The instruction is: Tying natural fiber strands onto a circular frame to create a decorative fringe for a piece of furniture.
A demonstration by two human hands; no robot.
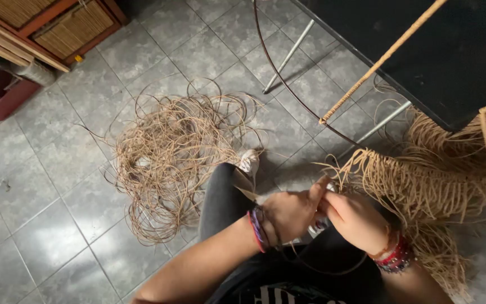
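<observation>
Both hands meet over the lap — the left hand and right hand each have their grip pinched on tan cord strands spilling from the wrapped frame. A loose cord tangle lies on the tiled floor.

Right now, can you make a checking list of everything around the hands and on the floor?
Surface: grey tiled floor, glossy.
Job's things: fringe of tan cane strands at the fingers; thin bent rod beside it.
Clutter: loose tangle of cane on the tiles.
Grippers: left hand and right hand pinch strands together; bracelets on both wrists.
Cables: nothing seen.
Surroundings: dark table with metal legs, wooden cabinet with woven panels.
</observation>
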